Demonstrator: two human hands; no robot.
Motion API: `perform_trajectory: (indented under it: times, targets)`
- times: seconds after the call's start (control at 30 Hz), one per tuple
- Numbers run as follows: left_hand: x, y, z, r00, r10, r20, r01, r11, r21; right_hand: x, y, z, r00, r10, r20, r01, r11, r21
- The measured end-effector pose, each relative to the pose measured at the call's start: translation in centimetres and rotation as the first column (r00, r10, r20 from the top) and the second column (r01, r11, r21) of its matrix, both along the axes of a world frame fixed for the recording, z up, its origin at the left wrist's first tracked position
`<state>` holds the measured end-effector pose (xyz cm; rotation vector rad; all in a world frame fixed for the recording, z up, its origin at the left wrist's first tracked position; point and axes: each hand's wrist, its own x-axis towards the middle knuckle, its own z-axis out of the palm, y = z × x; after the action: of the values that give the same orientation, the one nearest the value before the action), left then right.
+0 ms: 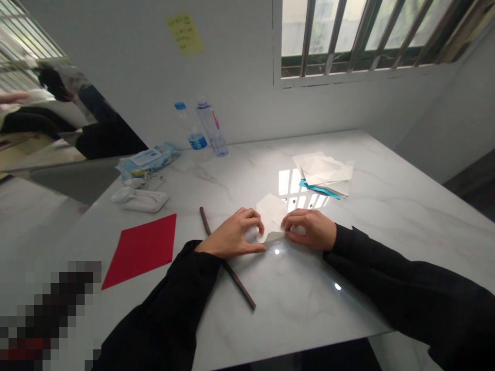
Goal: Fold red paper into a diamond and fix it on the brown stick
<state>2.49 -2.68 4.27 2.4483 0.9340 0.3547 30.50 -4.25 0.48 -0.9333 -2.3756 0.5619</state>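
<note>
A small folded piece of cream paper [271,210] lies on the marble-patterned table between my two hands. My left hand [238,233] curls its fingers at the paper's left edge, which bends up slightly there, and its thumb stretches along the near side. On the opposite side my right hand [309,228] pinches the paper's right edge between thumb and bent fingers. A thin brown stick [240,284] lies slantwise on the table, passing beneath my left wrist. Left of it lies a flat red sheet of paper [145,250].
Cream and blue papers [325,172] are stacked at the back right. Two plastic bottles [198,140] stand against the wall. A wipes packet [149,158] and a white plastic item [141,200] sit at the left. A person [73,103] is beyond the partition.
</note>
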Motion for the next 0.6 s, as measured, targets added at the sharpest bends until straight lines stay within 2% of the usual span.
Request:
perform_trajectory:
  times: [0.23, 0.6]
  targets:
    - [0.2, -0.1, -0.7, 0.997, 0.067, 0.035, -0.068, 0.997, 0.033, 0.0, 0.5, -0.4, 0.996, -0.003, -0.091, 0.001, 1.000, -0.028]
    - [0.0, 0.2, -1.4, 0.986, 0.140, 0.093, -0.141, 0.990, 0.007, 0.5, 1.1, -0.8, 0.997, -0.058, -0.048, 0.057, 0.998, -0.007]
